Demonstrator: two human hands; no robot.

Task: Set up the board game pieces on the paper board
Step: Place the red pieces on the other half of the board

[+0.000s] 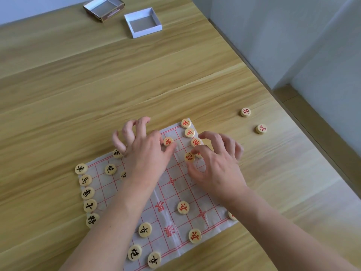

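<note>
A white paper board [172, 194] with a red grid lies on the wooden table. Round wooden pieces with black characters line its left edge, such as one at the corner [81, 168]. Red-character pieces stand along the far right edge, one at the corner [185, 123]. My left hand [145, 151] hovers over the board's far part, fingers spread, its thumb touching a red piece [168, 141]. My right hand [216, 165] pinches another red piece [189, 157] between thumb and forefinger. More pieces partly hide under both hands.
Two loose red pieces [245, 112] [261, 129] lie on the table to the right, near its edge. A white open box [143, 22] and its brown-sided lid [103, 8] sit at the far side. The table edge drops off at right.
</note>
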